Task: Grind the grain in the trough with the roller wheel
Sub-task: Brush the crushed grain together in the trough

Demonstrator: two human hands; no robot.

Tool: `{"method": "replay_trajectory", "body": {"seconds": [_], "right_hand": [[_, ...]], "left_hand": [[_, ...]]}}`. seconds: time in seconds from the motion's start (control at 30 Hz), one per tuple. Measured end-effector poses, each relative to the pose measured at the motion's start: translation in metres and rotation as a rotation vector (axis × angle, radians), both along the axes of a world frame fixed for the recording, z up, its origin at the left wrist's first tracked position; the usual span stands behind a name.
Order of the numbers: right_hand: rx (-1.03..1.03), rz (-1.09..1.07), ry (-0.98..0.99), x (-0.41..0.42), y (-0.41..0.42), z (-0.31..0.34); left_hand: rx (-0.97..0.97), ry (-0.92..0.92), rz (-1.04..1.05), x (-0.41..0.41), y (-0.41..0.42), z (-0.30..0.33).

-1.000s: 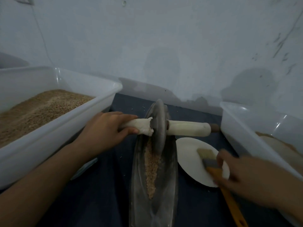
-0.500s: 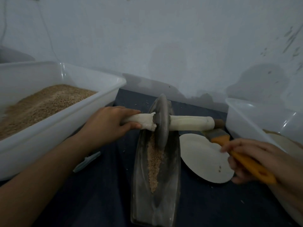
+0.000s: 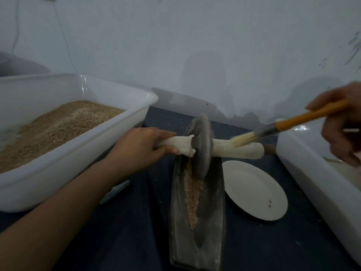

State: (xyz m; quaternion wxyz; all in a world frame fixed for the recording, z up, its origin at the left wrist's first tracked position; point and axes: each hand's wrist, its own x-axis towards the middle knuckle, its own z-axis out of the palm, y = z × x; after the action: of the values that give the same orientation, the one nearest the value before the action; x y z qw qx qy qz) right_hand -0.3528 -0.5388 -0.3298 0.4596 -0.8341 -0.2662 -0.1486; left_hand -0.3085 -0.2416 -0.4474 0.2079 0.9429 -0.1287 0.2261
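A long dark metal trough lies on the dark table, with a strip of tan crushed grain along its groove. The grey roller wheel stands upright at the trough's far end, on a white-wrapped axle handle. My left hand grips the left end of that handle. My right hand holds an orange-handled brush at the upper right, with its pale bristles touching the right half of the handle.
A large white tub of brown grain stands at the left. Another white tub sits at the right edge. A white plate lies beside the trough on its right. A wall rises close behind.
My right hand has lifted the brush from above the plate up and to the right, turning its bristles onto the roller's handle. The left hand kept its grip on the handle.
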Motion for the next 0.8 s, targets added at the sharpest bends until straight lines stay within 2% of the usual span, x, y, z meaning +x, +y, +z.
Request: {"method": "replay_trajectory", "body": {"seconds": [0.13, 0.23, 0.3, 0.57, 0.67, 0.73, 0.8], "right_hand": [[0.117, 0.062, 0.065, 0.010, 0.038, -0.002], [0.129, 0.199, 0.238, 0.006, 0.057, -0.025], [0.096, 0.259, 0.322, 0.006, 0.062, -0.034], [-0.046, 0.297, 0.428, 0.014, 0.067, -0.048], [-0.133, 0.243, 0.338, 0.018, 0.072, -0.055], [-0.272, 0.167, 0.152, 0.020, 0.073, -0.059], [-0.315, 0.098, -0.007, 0.018, 0.071, -0.056]], "left_hand": [[0.011, -0.016, 0.010, 0.000, 0.001, 0.000], [0.010, -0.022, 0.004, 0.001, 0.000, 0.000], [0.002, -0.014, 0.002, 0.002, 0.000, 0.000], [-0.010, 0.006, 0.005, 0.001, 0.001, 0.000], [-0.012, 0.014, 0.005, 0.002, 0.000, 0.000], [-0.007, 0.019, 0.007, 0.002, 0.001, 0.000], [-0.004, 0.019, 0.006, 0.001, 0.001, 0.000]]}}
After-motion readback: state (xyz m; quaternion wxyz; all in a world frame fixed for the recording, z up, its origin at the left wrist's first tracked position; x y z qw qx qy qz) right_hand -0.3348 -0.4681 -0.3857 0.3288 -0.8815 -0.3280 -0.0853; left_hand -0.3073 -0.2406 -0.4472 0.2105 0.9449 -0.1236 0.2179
